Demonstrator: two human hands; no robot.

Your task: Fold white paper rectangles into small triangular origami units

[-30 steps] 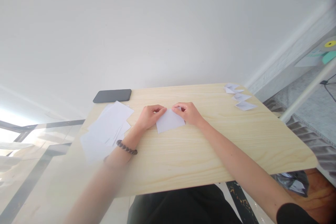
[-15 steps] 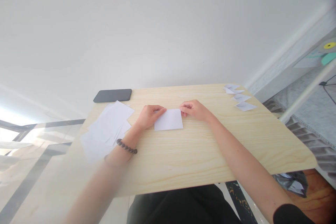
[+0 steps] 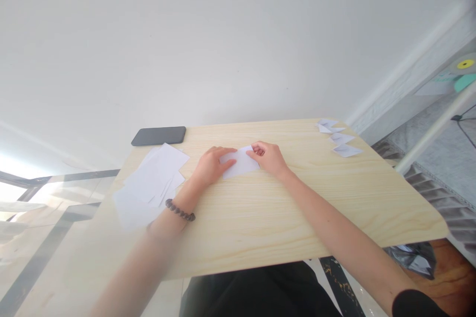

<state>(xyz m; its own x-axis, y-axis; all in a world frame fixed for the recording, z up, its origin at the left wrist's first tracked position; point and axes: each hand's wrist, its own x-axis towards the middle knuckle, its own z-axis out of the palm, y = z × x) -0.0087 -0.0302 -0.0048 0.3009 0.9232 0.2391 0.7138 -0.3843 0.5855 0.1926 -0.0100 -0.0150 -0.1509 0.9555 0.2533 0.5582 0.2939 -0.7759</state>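
A small white sheet of paper (image 3: 241, 164), seemingly folded, lies slightly turned on the wooden table in front of me. My left hand (image 3: 212, 164) is on its left part, thumb across the paper and fingers along the far edge. At the far right corner, my right hand (image 3: 268, 157) pinches the paper between thumb and curled fingers. A dark bead bracelet (image 3: 180, 210) circles my left wrist.
Loose white sheets (image 3: 152, 183) spread over the table's left side, with a dark phone (image 3: 159, 135) behind them. Several folded paper pieces (image 3: 346, 150) stand in a row at the far right. A white wall (image 3: 238, 49) rises behind the wooden table (image 3: 260, 228).
The paper has turned a little, its right end now farther from me. My right hand has shifted left, its thumb now over the paper's corner. My left thumb has come lower on the sheet.
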